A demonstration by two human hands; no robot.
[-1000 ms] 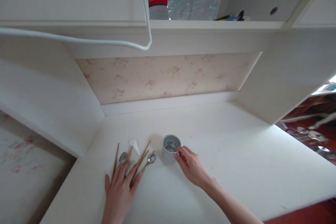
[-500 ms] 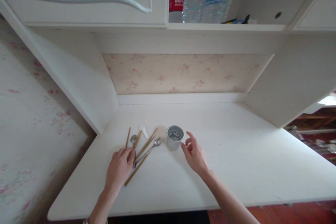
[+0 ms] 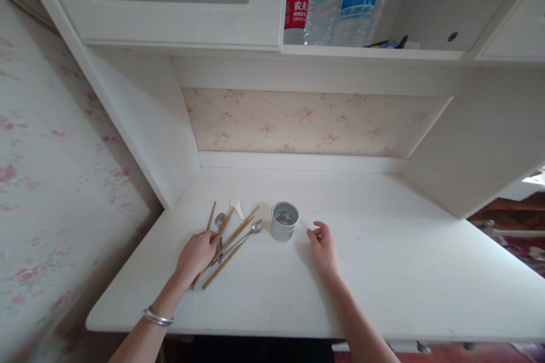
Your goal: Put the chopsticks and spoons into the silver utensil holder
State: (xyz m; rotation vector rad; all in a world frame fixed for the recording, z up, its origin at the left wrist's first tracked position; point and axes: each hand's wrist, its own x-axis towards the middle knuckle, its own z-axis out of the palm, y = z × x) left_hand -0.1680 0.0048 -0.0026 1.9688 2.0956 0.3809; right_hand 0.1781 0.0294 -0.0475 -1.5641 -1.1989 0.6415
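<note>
My left hand (image 3: 198, 254) is over a loose pile of cutlery, its thumb and fingers closed on a wooden chopstick (image 3: 227, 219); the hand hides the lower part of it. Around it lie several more chopsticks (image 3: 225, 262), a metal spoon (image 3: 220, 219), a white spoon (image 3: 237, 208) and a long-handled metal utensil (image 3: 256, 227) whose head I cannot make out clearly. To the right of the pile stands a grey metal cup (image 3: 284, 232), upright, with small holes in its bottom. My right hand (image 3: 323, 249) rests right of the cup, apart from it, fingers loosely bent and holding nothing.
The white desktop (image 3: 383, 261) ends at a front edge near me. White side panels (image 3: 140, 119) bound it left and right. Overhead, a cabinet shelf (image 3: 370, 55) holds plastic bottles (image 3: 326, 5), and a cabinet door (image 3: 179, 25) is at the upper left.
My right hand has drawn back to the right, away from the cup, its fingers curling slightly. My left hand stays at the chopsticks. The camera view has shifted a little.
</note>
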